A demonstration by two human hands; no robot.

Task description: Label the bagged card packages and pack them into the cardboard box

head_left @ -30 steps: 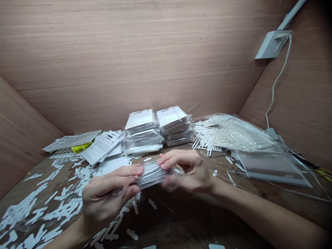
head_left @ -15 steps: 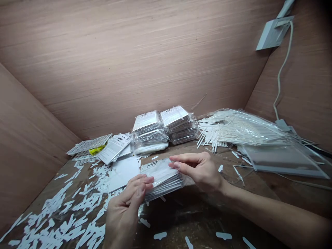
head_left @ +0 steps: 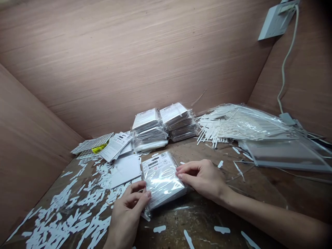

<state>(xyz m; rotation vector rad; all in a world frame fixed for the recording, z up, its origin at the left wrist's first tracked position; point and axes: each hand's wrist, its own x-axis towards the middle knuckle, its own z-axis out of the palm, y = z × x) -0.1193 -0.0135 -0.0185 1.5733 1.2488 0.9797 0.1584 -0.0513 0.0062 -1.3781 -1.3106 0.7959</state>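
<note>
A stack of printed cards in clear plastic sleeves [head_left: 166, 183] lies in front of me, its glossy top catching the light. My left hand [head_left: 129, 207] grips its left edge, thumb and fingers on the plastic. At the opposite side, the thumb and fingertips of my right hand [head_left: 202, 180] pinch the right edge. Just left of the stack lies a plain white card [head_left: 126, 169]. Farther back, loose printed cards [head_left: 115, 147] are fanned out beside a yellow piece [head_left: 100, 148].
Wrapped card stacks [head_left: 147, 129] stand by the back wall. Thin white strips [head_left: 212, 131] and clear plastic sleeves [head_left: 282, 150] lie at the right. White paper scraps [head_left: 70, 214] cover the left of the table. A socket box [head_left: 276, 20] with a cable hangs upper right.
The card stack has tipped down so its printed top now faces me more. My left hand has moved down to its lower left edge; the right has shifted slightly right.
</note>
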